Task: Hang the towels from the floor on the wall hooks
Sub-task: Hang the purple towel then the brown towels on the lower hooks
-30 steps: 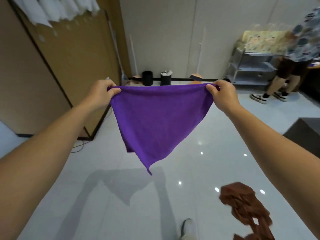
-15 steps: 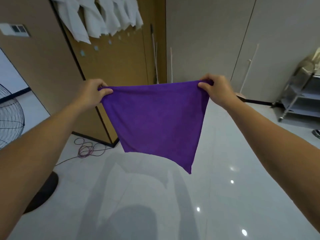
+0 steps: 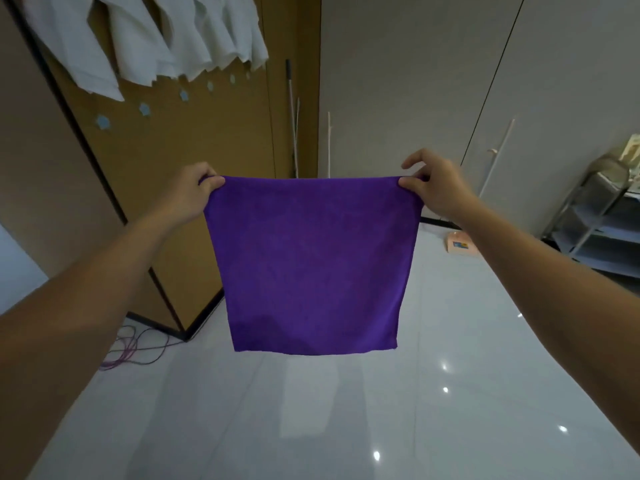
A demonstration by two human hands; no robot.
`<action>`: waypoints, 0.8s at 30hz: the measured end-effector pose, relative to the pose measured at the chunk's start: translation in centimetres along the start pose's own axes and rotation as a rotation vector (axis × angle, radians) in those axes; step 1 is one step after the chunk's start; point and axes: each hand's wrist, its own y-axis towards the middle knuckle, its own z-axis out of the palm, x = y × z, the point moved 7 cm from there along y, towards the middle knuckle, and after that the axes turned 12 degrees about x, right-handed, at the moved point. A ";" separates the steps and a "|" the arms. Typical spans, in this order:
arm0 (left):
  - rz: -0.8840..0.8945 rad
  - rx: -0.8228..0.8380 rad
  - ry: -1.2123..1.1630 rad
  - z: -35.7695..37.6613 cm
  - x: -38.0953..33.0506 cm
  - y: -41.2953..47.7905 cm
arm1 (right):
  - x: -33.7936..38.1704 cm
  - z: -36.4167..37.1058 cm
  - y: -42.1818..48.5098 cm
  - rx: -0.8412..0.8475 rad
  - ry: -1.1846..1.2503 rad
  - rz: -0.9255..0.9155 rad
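towel (image 3: pixel 311 265): purple, spread flat mid-view, clear of floor (image 3: pixel 346 410) | left hand (image 3: pixel 194 192) pinches its 10 o'clock corner, right hand (image 3: pixel 436 188) its 2 o'clock corner | risk: fingertip pinch may slip on reaching blue hooks (image 3: pixel 143 109) at 10 o'clock, dropping it

Purple cables (image 3: pixel 133 349) low left; metal rack (image 3: pixel 599 216) far right; peach box (image 3: pixel 462 243) near it.

purple towel (image 3: pixel 311 265) now hangs as a flat square with a straight bottom edge, not a drooping point. left hand (image 3: pixel 188 194) and right hand (image 3: pixel 436 188) are wider apart at its top corners, top edge pulled straight. right index finger now lifts off the cloth. white towels (image 3: pixel 145 39) on the wall look larger and closer. fan at left is gone from view.
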 end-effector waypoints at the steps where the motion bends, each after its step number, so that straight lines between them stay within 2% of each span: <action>1: -0.003 0.007 0.008 0.5 0.3 2.3 | -0.6 -0.1 1.7 -0.004 -0.006 0.004; 5: -0.023 -0.021 0.018 2.3 1.1 10.3 | -3.1 0.0 7.7 -0.010 -0.033 0.037; 13: -0.090 -0.106 -0.444 6.0 1.8 23.3 | -10.1 0.3 19.7 -0.037 -0.040 0.079; 17: -0.104 -0.123 -0.378 8.7 0.6 30.5 | -14.6 0.3 27.2 -0.037 -0.010 0.129; 24: -0.096 -0.093 -0.319 11.2 -1.7 44.2 | -22.0 -1.9 42.2 -0.070 0.101 0.032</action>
